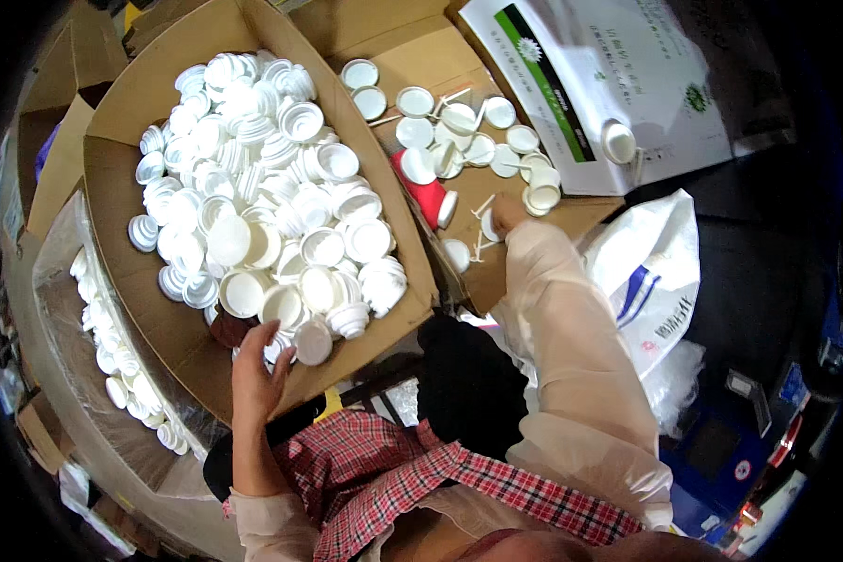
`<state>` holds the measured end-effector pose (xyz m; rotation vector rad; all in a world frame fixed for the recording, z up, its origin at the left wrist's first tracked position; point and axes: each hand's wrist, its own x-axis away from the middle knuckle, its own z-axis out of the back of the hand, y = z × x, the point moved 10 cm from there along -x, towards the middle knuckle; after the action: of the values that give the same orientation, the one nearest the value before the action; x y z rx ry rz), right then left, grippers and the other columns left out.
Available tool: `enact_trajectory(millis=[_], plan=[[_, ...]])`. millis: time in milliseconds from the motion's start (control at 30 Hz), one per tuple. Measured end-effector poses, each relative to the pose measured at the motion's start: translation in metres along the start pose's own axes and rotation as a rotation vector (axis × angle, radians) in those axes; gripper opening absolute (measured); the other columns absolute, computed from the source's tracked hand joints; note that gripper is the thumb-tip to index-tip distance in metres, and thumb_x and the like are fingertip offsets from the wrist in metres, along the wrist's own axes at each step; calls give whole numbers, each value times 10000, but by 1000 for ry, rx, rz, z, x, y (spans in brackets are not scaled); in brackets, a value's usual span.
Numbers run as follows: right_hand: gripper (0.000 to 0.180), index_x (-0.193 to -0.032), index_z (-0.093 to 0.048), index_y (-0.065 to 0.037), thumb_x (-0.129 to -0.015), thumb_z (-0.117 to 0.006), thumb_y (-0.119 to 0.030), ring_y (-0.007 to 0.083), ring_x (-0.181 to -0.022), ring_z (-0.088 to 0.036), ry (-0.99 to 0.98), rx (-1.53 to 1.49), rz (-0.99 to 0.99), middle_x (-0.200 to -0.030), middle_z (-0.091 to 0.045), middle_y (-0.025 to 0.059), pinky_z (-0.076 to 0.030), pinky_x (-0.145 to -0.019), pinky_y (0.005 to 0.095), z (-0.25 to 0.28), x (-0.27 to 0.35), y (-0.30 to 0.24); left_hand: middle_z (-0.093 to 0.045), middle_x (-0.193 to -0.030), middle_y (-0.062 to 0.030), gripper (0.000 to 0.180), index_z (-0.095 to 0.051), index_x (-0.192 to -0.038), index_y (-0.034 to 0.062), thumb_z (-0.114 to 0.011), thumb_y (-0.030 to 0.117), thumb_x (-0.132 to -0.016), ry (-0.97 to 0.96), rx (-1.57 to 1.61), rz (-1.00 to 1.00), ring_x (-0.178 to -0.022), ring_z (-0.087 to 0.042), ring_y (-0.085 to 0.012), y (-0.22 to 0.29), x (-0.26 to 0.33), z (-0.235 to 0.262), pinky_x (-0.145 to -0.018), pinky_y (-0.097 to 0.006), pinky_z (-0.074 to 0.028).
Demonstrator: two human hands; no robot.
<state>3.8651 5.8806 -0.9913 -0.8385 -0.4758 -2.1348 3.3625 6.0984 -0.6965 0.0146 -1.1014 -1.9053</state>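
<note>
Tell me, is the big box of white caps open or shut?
Open: the big box is uncovered on top, with white caps showing inside.

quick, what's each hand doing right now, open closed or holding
Left hand: open, thumb and fingers apart, by a white cap.
Right hand: at a white disc; fingers mostly hidden, grip cannot be told.

I see a red plaid apron lined in black and white, a tightly checked band at its right. Right of the apron runs a sheer, creased cream sleeve; left of it, another cream sleeve leaves the forearm bare. Black cloth bulges roundly beyond the apron.
</note>
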Motion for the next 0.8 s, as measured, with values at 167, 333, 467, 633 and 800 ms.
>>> enact_trajectory(millis=[167,333,467,633,800], plan=[[635,-1193,-593,-43,-612,-843,-96,354,-1034,-616,100,-198,-47,-1097,-635,186,-519,-845,417,-8,-6,1,-617,-1089,-186,386,-578,-1156,13,-707,135,-813,-89,-72,17,-1012,-594,-359,12,-6,-16,-857,-394,-473],[520,-1141,-643,-72,-668,-829,-180,279,-954,-654,-669,-1279,99,-1004,-685,167,-527,-794,373,-37,7,-47,-622,-1076,-188,381,-582,-1152,15,-706,129,-811,-118,-57,-43,-1005,-600,-362,23,-10,-22,-847,-394,-477],[565,-1049,-662,-62,-581,-869,-301,292,-947,-634,-194,-449,410,-1011,-674,157,-501,-824,395,-55,31,-104,-624,-1077,-188,384,-581,-1155,14,-704,131,-811,-129,-2,-64,-995,-605,-365,36,-6,-25,-838,-399,-481],[744,-1181,-584,-93,-513,-873,-247,316,-1009,-587,-37,-370,171,-1095,-622,202,-476,-849,415,-26,35,-89,-624,-1092,-185,400,-585,-1163,26,-711,163,-809,-95,-48,-133,-998,-600,-378,43,-1,-23,-832,-415,-484],[851,-1335,-470,-89,-580,-845,-205,280,-1000,-595,-178,-531,308,-1106,-632,199,-487,-843,377,-60,32,-123,-618,-1102,-196,399,-583,-1165,44,-684,252,-839,-113,-61,-171,-1020,-578,-392,37,9,-25,-849,-440,-471]])
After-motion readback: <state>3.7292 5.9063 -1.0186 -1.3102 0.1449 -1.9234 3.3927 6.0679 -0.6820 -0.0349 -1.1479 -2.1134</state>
